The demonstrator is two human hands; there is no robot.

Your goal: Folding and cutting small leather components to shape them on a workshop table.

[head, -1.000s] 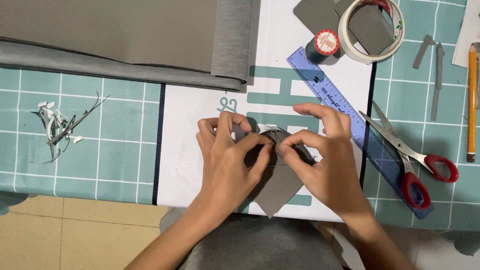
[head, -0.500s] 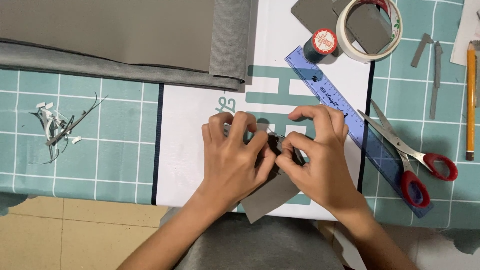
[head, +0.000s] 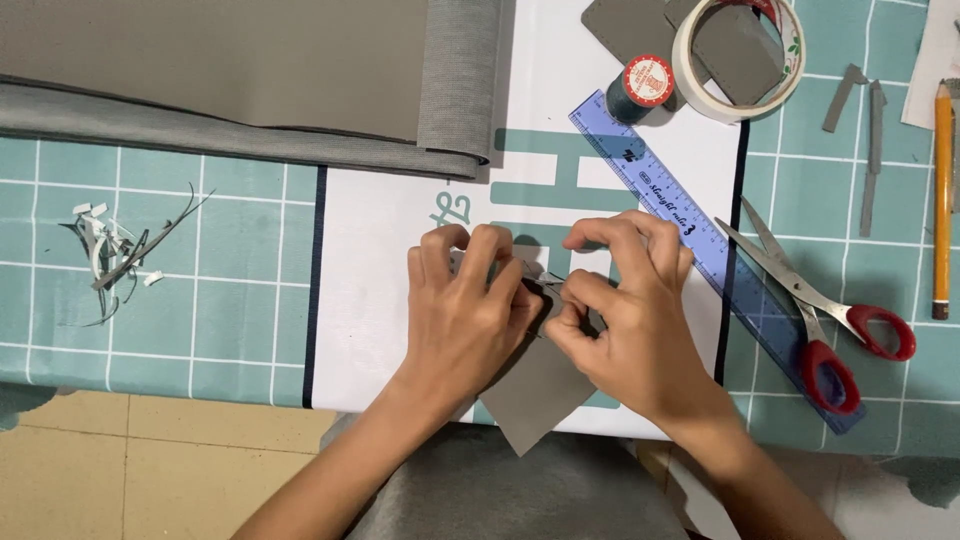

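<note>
Both of my hands meet over a small grey leather-like piece (head: 540,395) lying on a white paper sheet (head: 380,250). My left hand (head: 470,315) presses down on the piece's upper part with curled fingers. My right hand (head: 625,305) pinches the piece's top edge between thumb and forefinger, right next to the left fingertips. One corner of the piece sticks out toward me past the table edge. What sits between the fingertips is hidden.
A blue ruler (head: 680,215) lies diagonally beside my right hand, with red-handled scissors (head: 830,310) beyond it. A thread spool (head: 640,88), a tape roll (head: 735,55) and grey offcuts sit at the back. A pencil (head: 943,200) lies far right, folded grey fabric (head: 300,80) back left, scraps (head: 115,250) far left.
Both hands have slid slightly to the right on the grey piece, and its free corner has turned a little. The tools around them have not moved.
</note>
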